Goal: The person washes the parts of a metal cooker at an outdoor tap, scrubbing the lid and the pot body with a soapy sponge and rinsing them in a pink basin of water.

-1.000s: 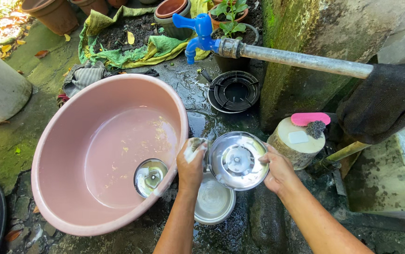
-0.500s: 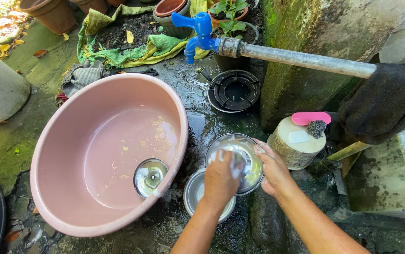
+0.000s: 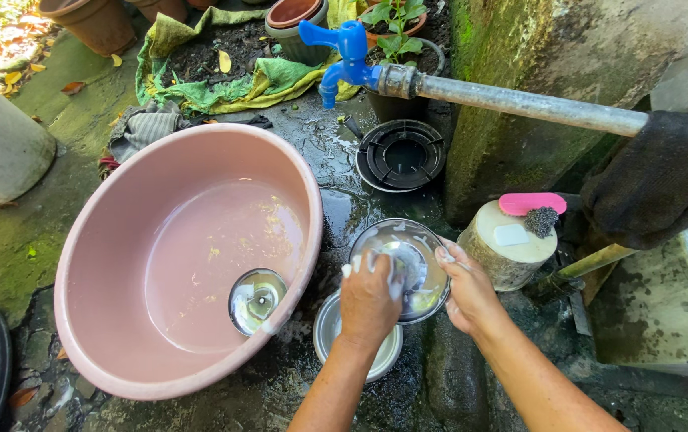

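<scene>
My right hand grips the right rim of a round steel lid and holds it tilted over the wet ground. My left hand presses a white soapy sponge against the lid's inner face. Just below the hands a steel bowl sits on the ground, partly hidden by my left wrist. To the left stands a large pink basin with cloudy water, and a second steel lid lies in it near the right wall.
A blue tap on a metal pipe juts out above. A black burner ring lies on the wet ground. A log stump at the right carries soap, a pink brush and a steel scrubber. Pots and a green cloth are behind.
My left hand moved from the lid's left edge onto its inner face with the sponge. The lid tilted and dropped lower, towards the bowl.
</scene>
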